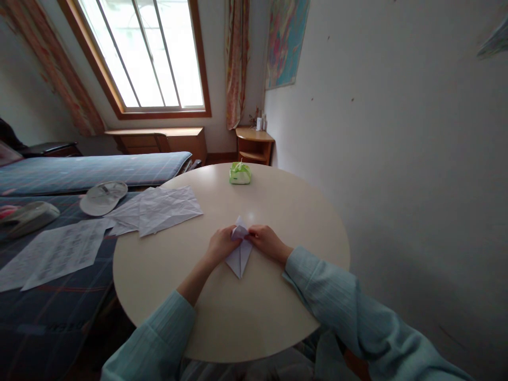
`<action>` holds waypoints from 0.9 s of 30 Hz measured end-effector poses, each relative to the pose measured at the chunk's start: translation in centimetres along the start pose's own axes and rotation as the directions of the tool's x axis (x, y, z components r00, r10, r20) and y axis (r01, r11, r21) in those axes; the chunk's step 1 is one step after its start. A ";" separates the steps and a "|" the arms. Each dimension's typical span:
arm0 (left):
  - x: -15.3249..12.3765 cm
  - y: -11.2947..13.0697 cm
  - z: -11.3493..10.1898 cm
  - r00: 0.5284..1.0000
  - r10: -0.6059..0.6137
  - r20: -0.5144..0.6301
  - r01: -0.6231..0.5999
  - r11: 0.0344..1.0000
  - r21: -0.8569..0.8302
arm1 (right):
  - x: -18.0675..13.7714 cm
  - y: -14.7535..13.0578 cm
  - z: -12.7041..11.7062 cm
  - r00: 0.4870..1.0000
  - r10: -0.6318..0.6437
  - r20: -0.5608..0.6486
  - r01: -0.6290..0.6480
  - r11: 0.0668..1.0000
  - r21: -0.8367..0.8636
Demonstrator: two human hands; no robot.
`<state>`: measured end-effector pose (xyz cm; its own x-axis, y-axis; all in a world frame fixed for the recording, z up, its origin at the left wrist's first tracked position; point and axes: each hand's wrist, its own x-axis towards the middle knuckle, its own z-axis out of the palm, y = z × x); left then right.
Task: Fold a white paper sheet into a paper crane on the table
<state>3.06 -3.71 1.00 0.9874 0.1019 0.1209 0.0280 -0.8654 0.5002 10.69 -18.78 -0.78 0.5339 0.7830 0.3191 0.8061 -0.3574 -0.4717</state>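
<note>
A folded sheet of white paper (239,260) lies over the round table, its pointed end toward me and a centre crease running down it. My left hand (223,244) pinches its upper part from the left side. From the right, my right hand (266,241) grips the same upper part, fingers closed near the middle. A small raised flap shows between the two hands. My fingertips partly hide the folds there.
The round cream table (159,286) carries a green tissue pack (240,173) at the back and creased white sheets (169,209) at left. Beside it, a bed (91,259) holds printed papers (65,248) and a cap (103,198). A white wall (397,159) stands at right.
</note>
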 end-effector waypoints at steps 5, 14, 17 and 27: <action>0.0 0.0 -0.1 1.000 0.004 0.000 -0.004 1.000 -0.003 | 0.0 -0.3 -0.2 1.000 0.016 0.001 -0.016 1.000 0.013; 0.0 0.1 -0.1 1.000 -0.009 0.008 0.009 1.000 0.019 | -0.1 -0.4 -0.2 1.000 0.002 -0.018 -0.001 0.998 0.055; 0.0 0.0 -0.1 1.000 -0.011 0.000 0.011 1.000 0.016 | -0.1 -0.3 -0.1 1.000 -0.005 -0.018 0.006 0.999 0.054; 0.0 0.1 -0.1 1.000 0.004 -0.005 -0.004 1.000 0.015 | -0.1 -0.1 0.1 1.000 -0.007 -0.008 0.007 0.999 0.048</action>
<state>3.07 -3.78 1.10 0.9868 0.1007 0.1270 0.0264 -0.8730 0.4869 10.52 -18.74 -0.84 0.5306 0.7811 0.3292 0.7967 -0.3269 -0.5084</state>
